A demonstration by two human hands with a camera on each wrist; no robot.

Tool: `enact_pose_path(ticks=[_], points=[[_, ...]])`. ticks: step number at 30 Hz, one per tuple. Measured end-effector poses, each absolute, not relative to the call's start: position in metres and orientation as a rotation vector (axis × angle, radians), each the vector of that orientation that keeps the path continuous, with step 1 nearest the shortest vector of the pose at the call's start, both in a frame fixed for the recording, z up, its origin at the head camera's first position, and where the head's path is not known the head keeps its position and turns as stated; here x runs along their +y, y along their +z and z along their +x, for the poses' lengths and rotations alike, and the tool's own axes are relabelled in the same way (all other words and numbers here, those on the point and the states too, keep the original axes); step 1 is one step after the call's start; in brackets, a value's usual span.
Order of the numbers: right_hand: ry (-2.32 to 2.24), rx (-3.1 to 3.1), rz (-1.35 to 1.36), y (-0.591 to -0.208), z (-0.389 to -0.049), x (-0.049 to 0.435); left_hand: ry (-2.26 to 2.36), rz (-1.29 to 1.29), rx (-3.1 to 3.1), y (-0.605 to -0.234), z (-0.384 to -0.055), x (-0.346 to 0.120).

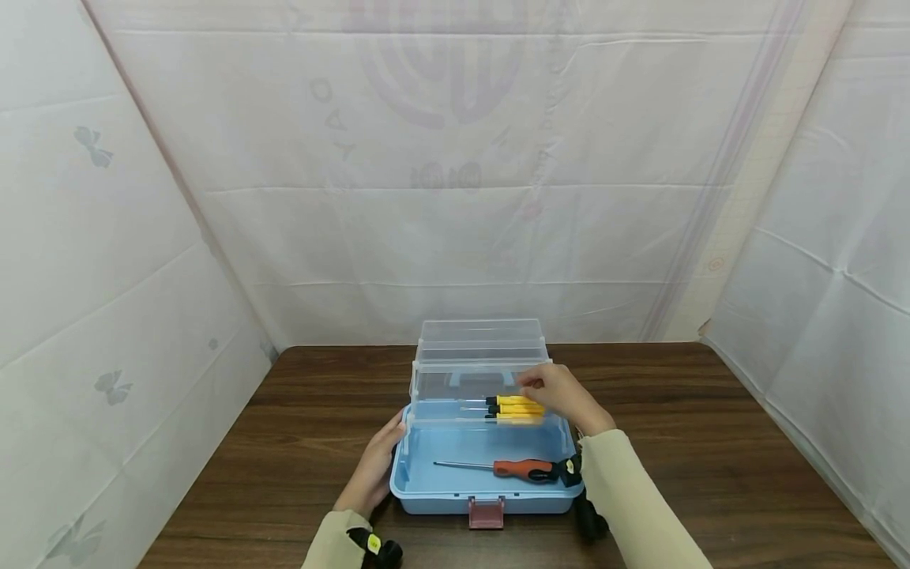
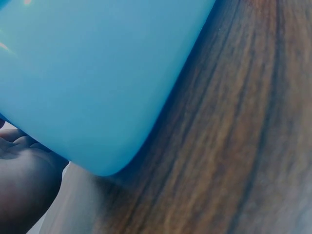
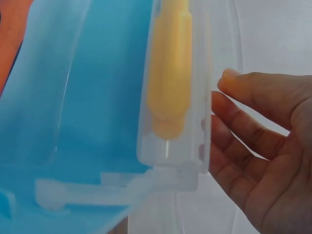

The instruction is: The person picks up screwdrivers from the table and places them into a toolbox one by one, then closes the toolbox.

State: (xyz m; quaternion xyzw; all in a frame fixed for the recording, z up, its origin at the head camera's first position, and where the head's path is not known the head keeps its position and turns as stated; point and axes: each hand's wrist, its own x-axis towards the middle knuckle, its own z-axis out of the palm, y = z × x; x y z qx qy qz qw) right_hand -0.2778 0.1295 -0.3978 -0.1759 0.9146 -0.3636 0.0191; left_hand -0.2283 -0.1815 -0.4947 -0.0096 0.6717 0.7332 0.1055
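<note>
1. You are in a makeshift, screened-off booth; whether it belongs to a home, an office or a workshop cannot be told.
2. White sheets [image 1: 455,253] hang ahead of you and on both sides, with fold creases, faded print and grey bow-like motifs [image 1: 112,387], hiding whatever lies behind.
3. Your desk [image 1: 306,458] has a dark wood-grain top filling the enclosure.
4. Black cameras [image 1: 384,551] at your cuffs suggest a recording spot; the toolbox [image 1: 434,503] with screwdrivers [image 1: 519,469] adds a workbench touch.
</note>
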Motion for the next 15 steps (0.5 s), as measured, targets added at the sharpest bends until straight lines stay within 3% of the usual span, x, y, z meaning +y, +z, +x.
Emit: enact_pose_path(ticks=[15], points=[[-1.113,2.893,-0.471,-0.395,-0.272,0.151,2.156,-0.024,1.990,-0.495,-0.229,-0.182]])
